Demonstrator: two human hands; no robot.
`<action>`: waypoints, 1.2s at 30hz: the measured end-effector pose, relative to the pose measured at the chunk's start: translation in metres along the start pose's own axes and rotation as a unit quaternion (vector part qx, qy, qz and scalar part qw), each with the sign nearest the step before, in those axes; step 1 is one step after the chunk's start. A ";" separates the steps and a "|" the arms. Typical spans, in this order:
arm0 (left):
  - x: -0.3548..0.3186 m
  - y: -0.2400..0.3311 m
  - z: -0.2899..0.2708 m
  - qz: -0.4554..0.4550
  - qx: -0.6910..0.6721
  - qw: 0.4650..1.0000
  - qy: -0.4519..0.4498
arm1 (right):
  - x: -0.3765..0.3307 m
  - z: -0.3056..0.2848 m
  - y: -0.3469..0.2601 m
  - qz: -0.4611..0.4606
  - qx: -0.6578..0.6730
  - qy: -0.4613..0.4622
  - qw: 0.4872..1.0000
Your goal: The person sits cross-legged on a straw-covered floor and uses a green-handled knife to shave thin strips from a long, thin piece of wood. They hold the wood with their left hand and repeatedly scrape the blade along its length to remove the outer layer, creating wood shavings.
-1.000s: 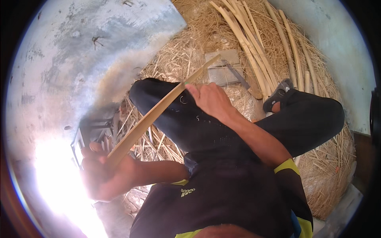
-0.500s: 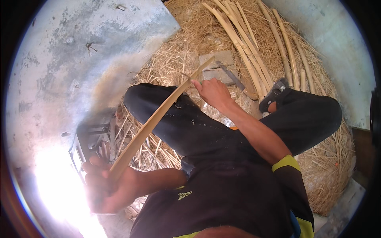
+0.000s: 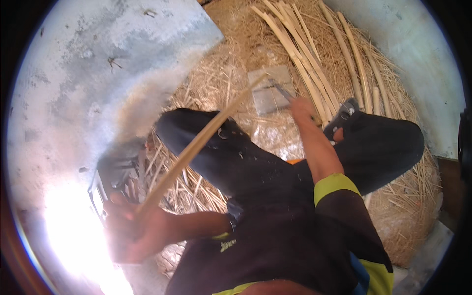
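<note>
The right hand [image 3: 303, 107] has reached farther forward, gripping a thin metal blade [image 3: 280, 90] over a flat grey block [image 3: 269, 89]. The left hand [image 3: 129, 231] grips a cane strip [image 3: 196, 145] slanting across the knee.

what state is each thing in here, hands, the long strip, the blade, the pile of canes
left hand: closed around the strip's near end
cane strip: held slanted across the knee
right hand: gripping a blade
blade: over the flat block
cane bundle: lying loose on shavings
</note>
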State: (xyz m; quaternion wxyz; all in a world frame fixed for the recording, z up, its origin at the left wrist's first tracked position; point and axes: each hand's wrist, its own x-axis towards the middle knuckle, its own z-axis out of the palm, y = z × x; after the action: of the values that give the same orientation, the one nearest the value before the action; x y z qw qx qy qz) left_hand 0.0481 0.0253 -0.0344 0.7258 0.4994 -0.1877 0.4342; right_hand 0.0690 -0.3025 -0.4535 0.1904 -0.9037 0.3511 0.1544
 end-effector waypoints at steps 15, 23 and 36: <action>0.002 0.001 -0.007 -0.015 -0.280 0.935 -0.216 | -0.254 -0.224 -0.146 -0.426 0.458 -0.120 0.771; 0.000 -0.003 -0.004 0.012 -0.245 0.924 -0.293 | -0.262 -0.174 -0.127 -0.394 0.323 0.004 0.860; -0.008 -0.007 -0.006 0.008 -0.323 0.907 -0.269 | -0.270 -0.188 -0.131 -0.431 0.377 -0.007 0.820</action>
State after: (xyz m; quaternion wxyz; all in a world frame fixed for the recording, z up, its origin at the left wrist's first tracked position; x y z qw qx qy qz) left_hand 0.0481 0.0263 -0.0469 0.7658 0.3336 -0.5104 0.2045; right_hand -0.0032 -0.1431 -0.1457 0.5654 -0.8196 -0.0444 -0.0816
